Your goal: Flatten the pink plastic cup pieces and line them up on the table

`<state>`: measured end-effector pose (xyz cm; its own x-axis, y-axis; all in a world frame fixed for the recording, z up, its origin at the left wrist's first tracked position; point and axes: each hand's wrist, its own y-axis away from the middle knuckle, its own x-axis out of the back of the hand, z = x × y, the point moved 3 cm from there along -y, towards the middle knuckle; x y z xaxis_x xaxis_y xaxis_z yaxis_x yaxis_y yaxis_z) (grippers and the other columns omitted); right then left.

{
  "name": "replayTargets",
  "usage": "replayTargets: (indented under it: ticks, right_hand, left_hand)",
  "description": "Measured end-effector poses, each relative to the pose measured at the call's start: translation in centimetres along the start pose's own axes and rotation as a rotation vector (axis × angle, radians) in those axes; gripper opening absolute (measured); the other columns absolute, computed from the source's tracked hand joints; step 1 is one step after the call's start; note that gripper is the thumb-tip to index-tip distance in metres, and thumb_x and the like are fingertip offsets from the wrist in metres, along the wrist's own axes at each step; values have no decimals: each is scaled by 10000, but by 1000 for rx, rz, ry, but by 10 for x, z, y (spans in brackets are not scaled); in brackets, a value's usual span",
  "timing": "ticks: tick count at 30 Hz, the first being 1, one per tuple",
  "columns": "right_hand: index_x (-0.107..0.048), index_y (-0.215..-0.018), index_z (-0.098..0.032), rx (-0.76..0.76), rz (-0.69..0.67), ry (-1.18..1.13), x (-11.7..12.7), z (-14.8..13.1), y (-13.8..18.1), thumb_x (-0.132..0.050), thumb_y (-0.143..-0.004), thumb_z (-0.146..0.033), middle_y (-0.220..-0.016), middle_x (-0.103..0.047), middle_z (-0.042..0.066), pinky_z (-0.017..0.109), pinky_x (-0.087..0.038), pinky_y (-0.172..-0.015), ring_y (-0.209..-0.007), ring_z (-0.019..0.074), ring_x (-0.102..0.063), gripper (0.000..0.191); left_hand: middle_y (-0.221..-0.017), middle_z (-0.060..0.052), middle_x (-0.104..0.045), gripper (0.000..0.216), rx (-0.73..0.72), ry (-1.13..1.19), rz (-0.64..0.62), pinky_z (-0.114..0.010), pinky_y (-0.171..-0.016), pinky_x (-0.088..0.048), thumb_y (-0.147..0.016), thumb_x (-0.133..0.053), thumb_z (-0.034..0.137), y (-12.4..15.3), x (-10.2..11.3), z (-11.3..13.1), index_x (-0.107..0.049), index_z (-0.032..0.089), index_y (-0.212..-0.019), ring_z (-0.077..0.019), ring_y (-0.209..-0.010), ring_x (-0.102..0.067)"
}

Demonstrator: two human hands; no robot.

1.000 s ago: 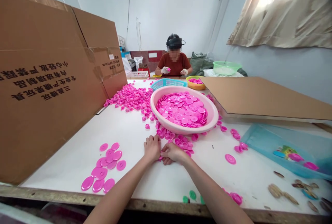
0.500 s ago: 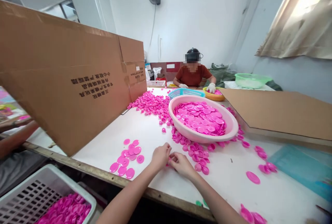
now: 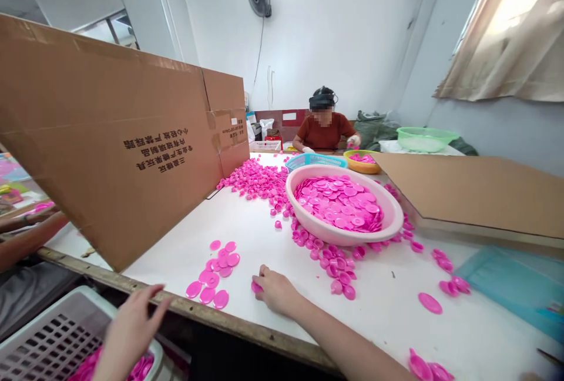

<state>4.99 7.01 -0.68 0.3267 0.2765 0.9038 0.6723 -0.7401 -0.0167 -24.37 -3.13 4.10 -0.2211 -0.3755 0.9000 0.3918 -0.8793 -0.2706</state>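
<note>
My right hand (image 3: 274, 291) rests on the white table (image 3: 264, 234) with its fingers curled over a pink plastic piece (image 3: 255, 287). My left hand (image 3: 130, 328) hovers off the table edge, fingers spread and holding nothing, above a white slotted crate (image 3: 53, 340) that contains pink pieces. A small group of flat pink discs (image 3: 215, 278) lies just left of my right hand. Several pink caps (image 3: 337, 266) are scattered to its right, in front of a large pink basin (image 3: 388, 225) full of pink discs.
A tall cardboard sheet (image 3: 110, 146) stands along the table's left side, another cardboard (image 3: 476, 193) lies at right. A person in a rust-coloured shirt (image 3: 326, 131) sits at the far end near a yellow bowl (image 3: 362, 164) and blue basket (image 3: 315, 160). Someone's arm (image 3: 26, 240) shows at far left.
My left hand has left the table and swung down left over the white crate. My right hand stays on the table, now curled on a pink piece. The view turned left.
</note>
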Motion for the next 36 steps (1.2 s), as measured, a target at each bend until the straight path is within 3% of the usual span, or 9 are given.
replayTargets:
  ticks: [4,6,8,10,15,20,24,30,36]
  right_hand:
    - [-612,-881,-197,-102,97,-70,15,34,34,-550,-726,-355,-938,-477,37,208,-392,-698,-776,131,-525,229]
    - [-601,-875,-178,-168,203,-51,21,44,46,-491,-770,-305,-941,-473,49,212,-391,-707,-787,133,-518,198]
    - [-590,-875,-159,-239,261,-8,23,48,50,-416,-807,-265,-945,-480,68,224,-396,-684,-775,141,-519,215]
    - [-583,-870,-151,-297,272,24,24,49,49,-357,-832,-264,-949,-489,82,237,-401,-655,-748,148,-524,256]
    - [-549,-1000,-162,-351,296,-45,29,57,44,-286,-869,-281,-980,-522,97,244,-408,-685,-785,159,-546,317]
    - [-565,-1009,-146,-375,305,-201,37,78,45,-295,-861,-201,-943,-594,103,268,-386,-791,-902,181,-542,313]
    - [-571,-1015,-137,-436,389,-333,43,88,48,-377,-813,-175,-996,-597,101,288,-380,-825,-937,190,-537,282]
    - [-569,-908,-144,-564,506,-792,47,95,51,-477,-756,-245,-657,-585,27,239,-440,-528,-557,130,-553,204]
    - [-555,-851,-132,-520,370,-1099,28,82,29,-554,-697,-242,-523,-535,-25,205,-425,-435,-449,93,-512,189]
  left_hand:
    - [-1069,-52,-527,311,-446,166,-218,-290,-880,-360,-784,-392,322,-22,-75,161,-487,208,-1057,-195,-1013,-471]
    - [-1119,-55,-489,369,-566,165,-277,-265,-839,-370,-770,-403,190,-28,-109,228,-443,222,-1135,-185,-998,-473]
    - [-1194,-65,-430,468,-619,169,-285,-277,-830,-360,-761,-360,95,-35,-137,274,-379,244,-1204,-193,-1025,-451]
    - [-1225,-76,-399,477,-639,175,-291,-307,-832,-349,-773,-317,70,-42,-156,299,-367,248,-1213,-207,-1045,-429]
    - [-981,-73,-525,220,-618,187,-356,-300,-801,-360,-811,-351,171,-52,-175,294,-527,164,-943,-187,-940,-474]
    - [-960,-38,-515,356,-532,322,-426,-253,-723,-389,-722,-519,221,-49,-155,254,-394,198,-1055,-152,-847,-513]
    - [-890,-11,-507,398,-450,367,-443,-259,-669,-383,-662,-585,323,-38,-136,232,-400,218,-998,-149,-758,-516]
    - [-773,3,-524,345,-535,391,-553,-243,-630,-359,-569,-665,406,-21,-143,235,-486,187,-767,-141,-708,-492]
    - [-709,39,-539,505,-473,618,-607,-208,-545,-355,-584,-662,376,-13,-151,234,-415,202,-989,-98,-593,-493]
